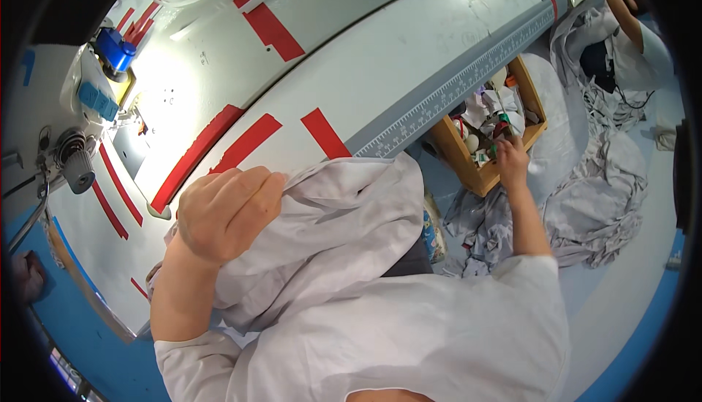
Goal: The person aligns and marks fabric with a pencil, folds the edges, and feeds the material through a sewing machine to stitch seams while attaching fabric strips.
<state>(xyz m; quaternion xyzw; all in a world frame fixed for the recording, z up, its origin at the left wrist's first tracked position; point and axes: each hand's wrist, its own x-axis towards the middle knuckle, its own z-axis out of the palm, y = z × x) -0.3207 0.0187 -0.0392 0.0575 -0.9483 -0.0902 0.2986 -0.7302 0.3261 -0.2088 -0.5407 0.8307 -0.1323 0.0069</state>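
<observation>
My left hand (230, 215) is closed on the edge of a light grey cloth (344, 219), pinching it near the front of the sewing table. The cloth hangs in folds from there over my lap. Off to the right, my right hand (512, 162) reaches into an open wooden drawer (479, 180) below the table edge. Its fingers are drawn together at a small dark and red item among the drawer's contents; what they grip is too small to make out. Paper scraps (479, 109) and several small coloured items fill the drawer.
A sewing machine with a blue part (115, 51) stands at the left under a bright lamp. Red tape strips (274, 32) and a ruler (453, 87) mark the white table. Grey cloth (599, 197) lies heaped at the right; another person's arm (621, 10) shows beyond.
</observation>
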